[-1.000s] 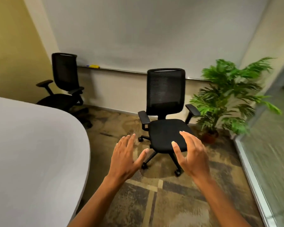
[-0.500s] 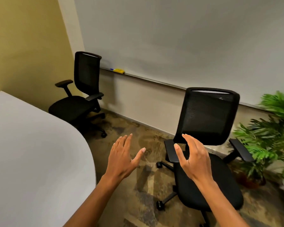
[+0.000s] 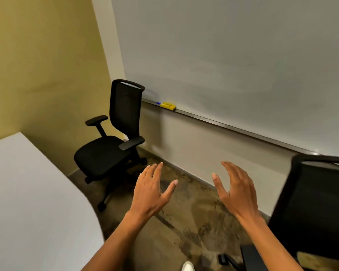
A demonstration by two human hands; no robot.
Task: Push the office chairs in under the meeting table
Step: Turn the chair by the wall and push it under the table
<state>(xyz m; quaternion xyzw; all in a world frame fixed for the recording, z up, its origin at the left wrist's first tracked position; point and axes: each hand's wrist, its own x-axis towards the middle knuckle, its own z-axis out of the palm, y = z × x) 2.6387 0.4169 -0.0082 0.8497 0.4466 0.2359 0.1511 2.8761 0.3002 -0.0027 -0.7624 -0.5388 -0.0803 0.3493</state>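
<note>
A white counter [image 3: 33,202] fills the left over mottled carpet [image 3: 194,222]; a black mesh chair [image 3: 114,145] stands apart in the corner. Left hand [image 3: 151,192] and right hand [image 3: 235,190] hover, each grip wide and empty.

Whiteboard [image 3: 233,61]: no writing legible; surface blank
Yellow eraser [image 3: 169,105] on whiteboard tray: no label readable
Far chair [image 3: 114,145]: no brand mark legible
Near chair [image 3: 317,202]: no brand mark legible
</note>
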